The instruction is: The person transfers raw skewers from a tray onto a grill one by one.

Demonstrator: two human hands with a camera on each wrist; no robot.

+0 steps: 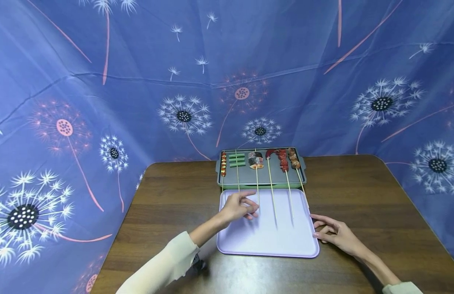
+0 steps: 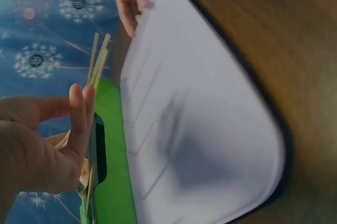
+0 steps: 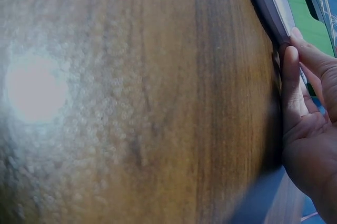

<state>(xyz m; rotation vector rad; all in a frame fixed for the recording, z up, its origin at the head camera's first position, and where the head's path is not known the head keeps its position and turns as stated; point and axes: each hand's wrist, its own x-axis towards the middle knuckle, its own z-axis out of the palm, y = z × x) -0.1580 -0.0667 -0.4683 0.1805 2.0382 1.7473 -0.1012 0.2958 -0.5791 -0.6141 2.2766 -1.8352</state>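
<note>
In the head view, my left hand (image 1: 242,206) reaches over the lilac tray (image 1: 263,241), and its fingertips pinch the lower end of a wooden skewer. That skewer carries one thick, dark-skinned, fish-like chunk (image 1: 256,160). Several more skewers lie side by side on a dark grey grill plate (image 1: 242,177), their sticks reaching over the tray: small red and yellow pieces (image 1: 223,164), green stalks (image 1: 237,160), a dark red curved piece (image 1: 269,153), red meat (image 1: 283,160) and browned meat (image 1: 294,158). My right hand (image 1: 337,234) pinches the tray's right edge between thumb and fingers.
The grill plate sits on a green base (image 2: 113,155) with a cutout in its side, just behind the tray. Everything stands on a brown wooden table (image 1: 168,196). A blue dandelion-print cloth (image 1: 304,102) hangs behind and to the sides.
</note>
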